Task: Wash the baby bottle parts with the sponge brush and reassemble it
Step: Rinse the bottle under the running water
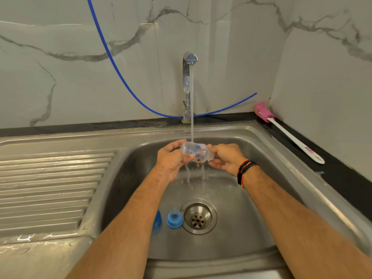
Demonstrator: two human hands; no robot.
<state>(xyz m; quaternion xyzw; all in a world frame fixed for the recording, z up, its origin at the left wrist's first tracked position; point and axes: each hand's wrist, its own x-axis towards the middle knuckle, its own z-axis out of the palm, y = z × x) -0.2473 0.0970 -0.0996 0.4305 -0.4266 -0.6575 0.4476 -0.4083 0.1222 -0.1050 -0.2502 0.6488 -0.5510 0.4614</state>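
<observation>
While water from the tap (pixel 190 63) strikes it, the bottle (pixel 196 152) lies sideways, left hand (pixel 171 160) and right hand (pixel 226 158) fingers clamped on its ends; the blue ring (pixel 174 219) sits beside the drain (pixel 198 216).

A: Where is there room in the sink (pixel 267 150)?

B: The basin floor at 12 o'clock from the drain (pixel 198 216) lies bare under the hands; only falling water crosses it. Both forearms slant in from 6 o'clock and close off the near side.

A: What blocks the drain?

B: At its 9 o'clock, the blue ring (pixel 174 219) sits just beside it, and a blue cap (pixel 157 220) is half hidden behind the left forearm.

A: And higher up?

B: The tap (pixel 188 85) stands at 12 o'clock, its stream dropping onto the bottle (pixel 196 152) held between the hands. A blue hose (pixel 112 57) sags along the wall behind it. At 2 o'clock, the sponge brush (pixel 289 135) lies along the narrow counter (pixel 342 174) strip. The ribbed drainboard (pixel 50 188) at 9 o'clock is open.
</observation>
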